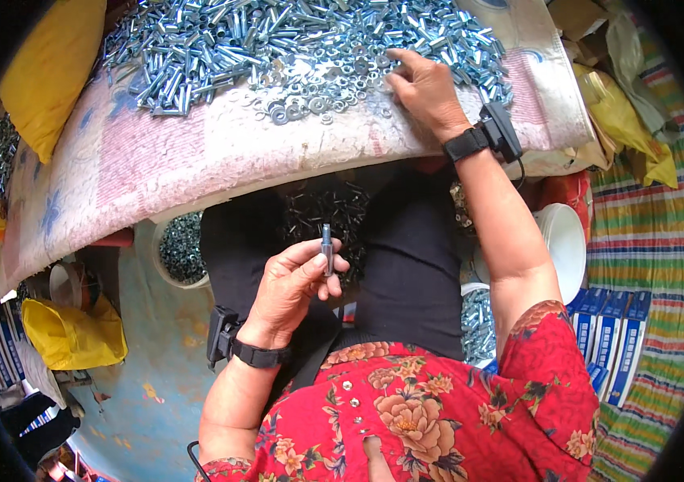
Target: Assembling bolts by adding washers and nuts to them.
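My left hand (284,283) is closed around an expansion bolt (326,251), a metal sleeve with a threaded end pointing up, held over my lap. On the cloth-covered table (157,165), my right hand (428,90) reaches to the right side of a pile of washers (298,100). Its thumb and index finger are apart, with nothing visible between them; the other fingers are partly hidden. Behind the washers spreads a large heap of shiny metal sleeves (221,48), several of them near my right fingertips.
Below the table stand a bucket of small nuts (181,251) at left and a container of metal parts (478,321) at right. Dark bolts (330,213) lie between my legs. Blue-and-white boxes (619,345) stand on the striped sheet (663,265). A yellow bag (77,333) sits at left.
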{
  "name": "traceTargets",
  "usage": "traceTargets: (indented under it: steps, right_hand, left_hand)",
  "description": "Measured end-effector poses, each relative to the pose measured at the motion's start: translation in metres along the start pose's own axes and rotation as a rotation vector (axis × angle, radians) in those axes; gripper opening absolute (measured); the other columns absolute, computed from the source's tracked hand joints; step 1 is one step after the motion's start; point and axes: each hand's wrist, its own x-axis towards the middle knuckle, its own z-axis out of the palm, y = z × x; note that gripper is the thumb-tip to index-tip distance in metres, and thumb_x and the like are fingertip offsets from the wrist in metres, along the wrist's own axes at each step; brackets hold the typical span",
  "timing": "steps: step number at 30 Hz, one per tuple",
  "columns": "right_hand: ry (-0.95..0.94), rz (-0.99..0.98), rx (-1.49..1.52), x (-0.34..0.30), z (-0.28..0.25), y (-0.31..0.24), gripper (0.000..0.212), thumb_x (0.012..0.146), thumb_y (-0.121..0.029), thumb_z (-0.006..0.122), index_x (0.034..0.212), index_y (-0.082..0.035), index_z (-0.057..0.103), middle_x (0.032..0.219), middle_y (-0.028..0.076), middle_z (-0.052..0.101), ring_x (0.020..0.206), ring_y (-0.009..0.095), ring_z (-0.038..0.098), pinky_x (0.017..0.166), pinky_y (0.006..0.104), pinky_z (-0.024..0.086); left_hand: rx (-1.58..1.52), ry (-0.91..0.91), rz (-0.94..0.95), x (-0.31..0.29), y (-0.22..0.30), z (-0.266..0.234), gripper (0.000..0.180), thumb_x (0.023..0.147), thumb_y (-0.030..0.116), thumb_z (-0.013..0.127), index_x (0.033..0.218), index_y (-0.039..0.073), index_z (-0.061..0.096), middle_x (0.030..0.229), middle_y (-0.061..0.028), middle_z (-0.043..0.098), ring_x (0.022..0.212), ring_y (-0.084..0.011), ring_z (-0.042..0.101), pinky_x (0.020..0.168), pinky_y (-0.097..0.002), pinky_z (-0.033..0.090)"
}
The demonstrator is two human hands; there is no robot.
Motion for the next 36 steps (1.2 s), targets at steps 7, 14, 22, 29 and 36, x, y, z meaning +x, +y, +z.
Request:
traceTargets:
  steps: [7, 14, 22, 29, 36]
  right_hand:
    - [0.06, -0.31, -0.069, -0.028, -0.009, -0.006, 0.018, 0.072, -0.007, 0.064, 0.09, -0.005, 0.063, 0.08, 0.012, 0.064, 0.071, 0.024, 0.063, 0.062, 0.0297, 0.049]
    - [-0.046, -0.382, -0.072, -0.044, -0.006, -0.016, 0.008, 0.072, -0.008, 0.063, 0.079, -0.005, 0.062, 0.073, 0.009, 0.059, 0.072, 0.025, 0.056, 0.066, 0.0333, 0.045]
    - [-0.16, -0.383, -0.22, -0.043, -0.005, -0.027, 0.005, 0.073, -0.004, 0.058, 0.078, -0.003, 0.059, 0.074, 0.011, 0.051, 0.074, 0.03, 0.052, 0.066, 0.0377, 0.043]
    - [-0.145, -0.381, -0.276, -0.038, 0.007, -0.029, 0.006, 0.071, -0.004, 0.05, 0.07, -0.002, 0.055, 0.075, 0.014, 0.053, 0.077, 0.03, 0.054, 0.069, 0.0383, 0.045]
    - [-0.271, 0.162, 0.865, -0.061, -0.015, -0.073, 0.02, 0.08, -0.001, 0.053, 0.096, -0.001, 0.065, 0.073, 0.003, 0.058, 0.063, 0.006, 0.05, 0.054, 0.0206, 0.04]
  left_hand:
    - [0.001, 0.011, 0.001, 0.0, 0.0, -0.001, 0.028, 0.087, 0.014, 0.054, 0.11, -0.001, 0.054, 0.088, -0.0122, 0.063, 0.062, -0.0131, 0.06, 0.054, -0.0207, 0.048]
    - [0.007, -0.011, 0.001, 0.001, 0.002, 0.004, 0.029, 0.086, 0.014, 0.054, 0.111, -0.001, 0.054, 0.087, -0.0118, 0.064, 0.062, -0.0131, 0.06, 0.054, -0.0206, 0.048]
    - [0.034, 0.004, 0.024, -0.001, 0.007, 0.01, 0.026, 0.086, 0.013, 0.055, 0.109, 0.0, 0.056, 0.087, -0.0111, 0.064, 0.063, -0.0123, 0.06, 0.054, -0.0201, 0.047]
    - [0.088, 0.011, 0.061, -0.008, 0.012, 0.018, 0.025, 0.087, 0.013, 0.053, 0.109, 0.001, 0.056, 0.087, -0.0104, 0.064, 0.062, -0.0119, 0.06, 0.054, -0.0195, 0.047]
    - [0.244, 0.073, 0.183, -0.009, 0.019, 0.018, 0.024, 0.086, 0.013, 0.055, 0.107, 0.002, 0.058, 0.086, -0.0075, 0.064, 0.064, -0.0101, 0.059, 0.055, -0.0191, 0.045]
